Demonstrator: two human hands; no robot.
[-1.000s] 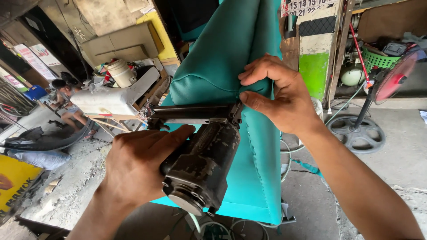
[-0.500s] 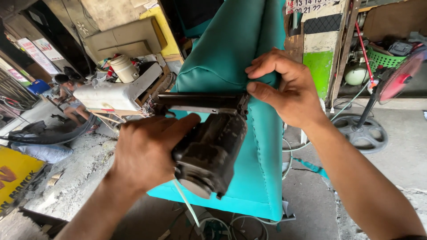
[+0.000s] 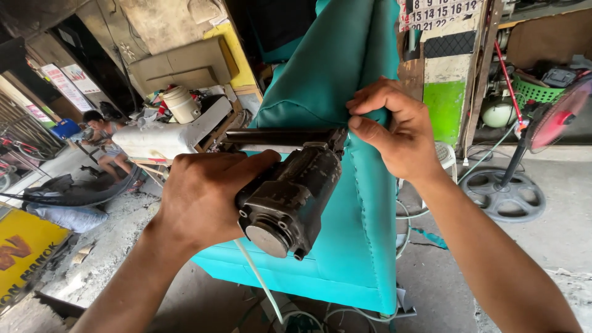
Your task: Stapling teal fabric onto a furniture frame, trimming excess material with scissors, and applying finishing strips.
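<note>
The left hand (image 3: 200,197) is clenched around the body of one pneumatic staple gun (image 3: 287,200), which sits nearest the camera. The gun is dark, worn metal and is judged heavy and rigid; the grip wrapped by the left hand is the correct hold point. Its long black magazine (image 3: 277,137) runs level to the left, and its nose meets the fold of the teal upholstery (image 3: 364,203). One pale air hose (image 3: 259,280) hangs from the underside of the gun.

The right hand (image 3: 398,132) is closed on the teal upholstery, pinching a fold of it just beside the gun's nose. The covering appears to be vinyl: soft, pliable and probably slick, so it should be gripped at the fold, close to the nose. One upholstered piece is present, standing upright directly ahead on the floor.

Beyond it, one standing fan (image 3: 558,114) stands on the right. One white container (image 3: 182,103) rests on a cluttered bench (image 3: 163,139) on the left. One person (image 3: 105,139) crouches further back.
</note>
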